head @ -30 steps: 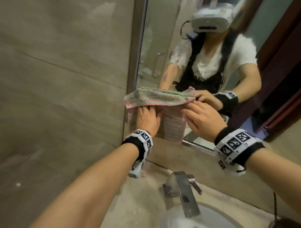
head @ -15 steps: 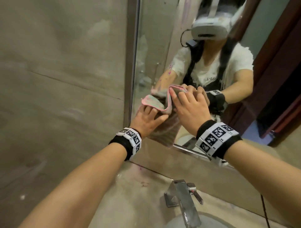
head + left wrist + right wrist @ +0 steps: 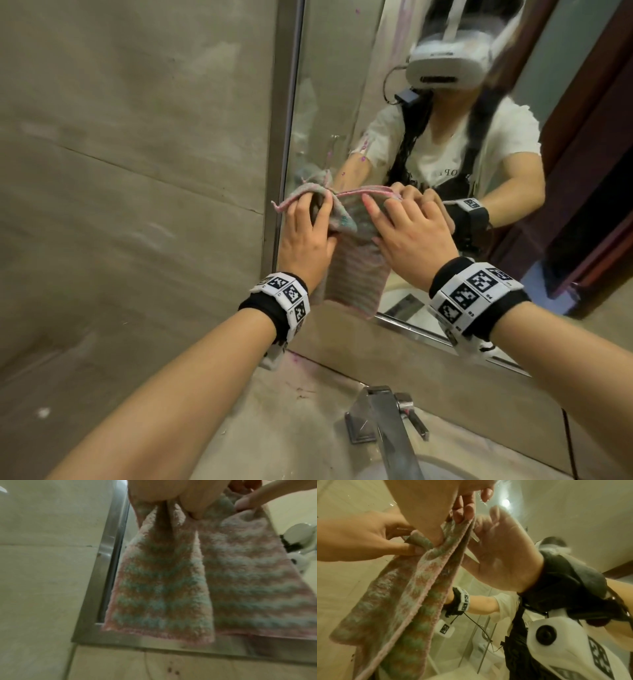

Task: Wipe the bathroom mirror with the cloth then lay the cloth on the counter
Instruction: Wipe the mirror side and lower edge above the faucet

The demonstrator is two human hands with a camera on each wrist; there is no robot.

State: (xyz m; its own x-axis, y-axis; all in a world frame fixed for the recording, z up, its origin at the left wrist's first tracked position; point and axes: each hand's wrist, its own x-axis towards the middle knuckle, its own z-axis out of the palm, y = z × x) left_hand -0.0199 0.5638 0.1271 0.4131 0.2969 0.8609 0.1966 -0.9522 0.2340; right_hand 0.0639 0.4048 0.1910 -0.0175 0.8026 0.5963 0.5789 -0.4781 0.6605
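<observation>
At nine o'clock our left hand [image 3: 306,236] pinches the striped cloth [image 3: 349,274] against the mirror [image 3: 329,102] near its lower-left corner. At three o'clock our right hand [image 3: 411,240] seems to pinch the cloth's top edge, fingers curled.

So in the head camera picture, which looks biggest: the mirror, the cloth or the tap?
As they look in the head view:
1. mirror, by far the biggest.
2. cloth.
3. tap, though it is nearer the camera and cut off by the frame, so this place is unsure.
</observation>
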